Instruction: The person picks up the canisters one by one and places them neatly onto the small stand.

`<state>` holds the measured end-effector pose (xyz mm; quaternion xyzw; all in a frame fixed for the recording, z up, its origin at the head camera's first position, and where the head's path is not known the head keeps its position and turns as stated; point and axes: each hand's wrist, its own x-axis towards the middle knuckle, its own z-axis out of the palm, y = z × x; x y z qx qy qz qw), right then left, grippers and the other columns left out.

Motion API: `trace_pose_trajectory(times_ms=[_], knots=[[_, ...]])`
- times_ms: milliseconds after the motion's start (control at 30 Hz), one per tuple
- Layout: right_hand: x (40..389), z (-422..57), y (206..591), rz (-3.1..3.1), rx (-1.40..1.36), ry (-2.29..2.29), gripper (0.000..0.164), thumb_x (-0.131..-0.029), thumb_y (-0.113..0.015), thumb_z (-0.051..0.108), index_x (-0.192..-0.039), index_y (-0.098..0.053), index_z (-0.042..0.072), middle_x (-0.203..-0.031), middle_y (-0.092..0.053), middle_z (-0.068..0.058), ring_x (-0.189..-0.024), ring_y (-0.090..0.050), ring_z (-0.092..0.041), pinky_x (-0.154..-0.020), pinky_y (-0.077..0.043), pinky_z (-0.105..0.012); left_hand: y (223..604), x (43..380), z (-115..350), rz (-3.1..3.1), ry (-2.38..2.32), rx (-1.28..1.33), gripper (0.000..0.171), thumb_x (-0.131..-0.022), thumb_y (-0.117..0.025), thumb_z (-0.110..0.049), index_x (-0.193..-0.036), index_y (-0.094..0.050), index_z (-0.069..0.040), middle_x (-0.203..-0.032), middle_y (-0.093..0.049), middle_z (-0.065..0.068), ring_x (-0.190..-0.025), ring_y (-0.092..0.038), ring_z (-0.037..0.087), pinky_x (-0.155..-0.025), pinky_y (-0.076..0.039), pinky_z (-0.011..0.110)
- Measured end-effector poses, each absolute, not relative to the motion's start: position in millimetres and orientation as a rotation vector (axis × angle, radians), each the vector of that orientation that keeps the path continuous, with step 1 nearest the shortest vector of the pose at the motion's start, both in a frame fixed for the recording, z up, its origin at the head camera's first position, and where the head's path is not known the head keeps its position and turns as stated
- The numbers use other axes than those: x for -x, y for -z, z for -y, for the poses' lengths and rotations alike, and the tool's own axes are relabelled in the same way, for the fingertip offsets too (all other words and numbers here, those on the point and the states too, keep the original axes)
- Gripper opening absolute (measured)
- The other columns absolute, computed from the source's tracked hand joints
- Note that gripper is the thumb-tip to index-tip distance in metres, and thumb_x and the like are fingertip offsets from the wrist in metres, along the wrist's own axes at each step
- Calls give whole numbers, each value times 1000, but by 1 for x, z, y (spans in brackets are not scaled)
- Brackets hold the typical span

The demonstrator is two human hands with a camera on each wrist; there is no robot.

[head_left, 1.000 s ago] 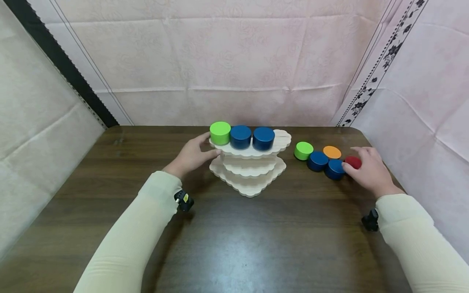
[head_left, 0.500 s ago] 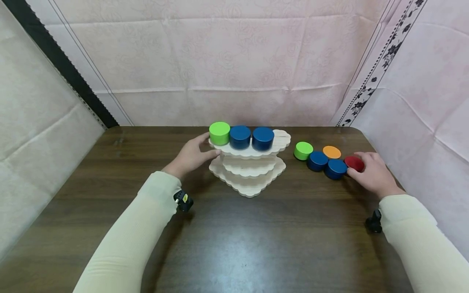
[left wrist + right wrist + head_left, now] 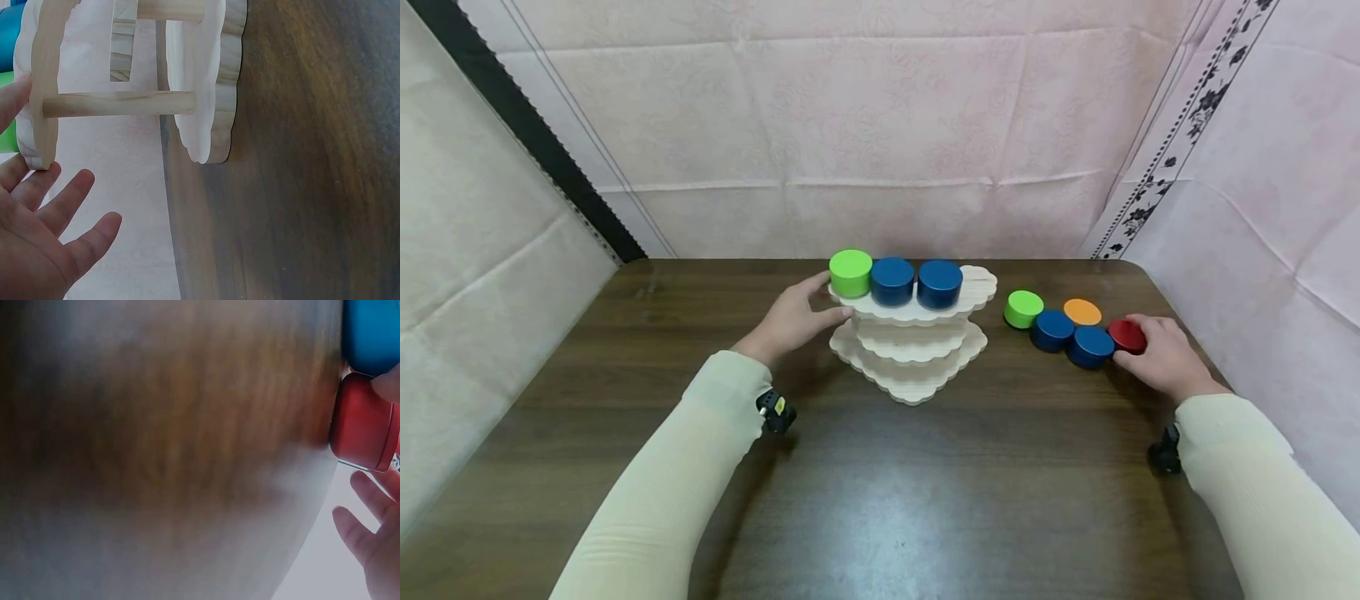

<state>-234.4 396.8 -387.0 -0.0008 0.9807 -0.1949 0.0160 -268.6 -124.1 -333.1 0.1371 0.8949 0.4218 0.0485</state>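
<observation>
A pale wooden tiered stand (image 3: 910, 379) with scalloped boards and dowel posts stands on the table. On its top board sit a green tin (image 3: 851, 273) and two blue tins (image 3: 892, 282), side by side. My left hand (image 3: 793, 321) grips the left edge of that board; the left wrist view shows the thumb (image 3: 14, 103) and fingertips against it. At the right, my right hand (image 3: 1167, 358) holds a round red tin (image 3: 1127, 335) between thumb and fingers. The red tin (image 3: 362, 422) is still down at the table, beside a blue tin (image 3: 373, 334).
Left of the red tin cluster a green tin (image 3: 1023, 309), an orange tin (image 3: 1082, 312) and two blue tins (image 3: 1091, 347). The brown wooden table (image 3: 880, 500) ends at cloth-covered walls (image 3: 880, 125) at the back and both sides.
My right hand has shifted slightly right and closed around the red tin, which now shows more from above. The left hand and the stand have stayed in place.
</observation>
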Motion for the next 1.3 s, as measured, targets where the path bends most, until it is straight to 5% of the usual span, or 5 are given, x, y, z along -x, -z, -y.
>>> trace_pose_trajectory(times_ms=[833,1300], knots=[[229,-398,383,-3138,-222,747,73,-87,-66,24,-137,-30,-15,-126,-31,-38,-110,-32,-53,-77,-47,-62,334,269,123,-2729,-1303,-405,77,-90,-68,-36,-152,-30,-12,-142,-47,14,-132,-42,33,-105,-39,50],[228,-364,349,-3267,-210,1011,70,-89,-64,22,-141,-32,-11,-133,-33,-34,-121,-29,-49,-83,-46,-64,332,267,123,-2717,-1309,-403,78,-90,-68,-36,-153,-28,-13,-146,-44,12,-134,-40,32,-107,-37,50]])
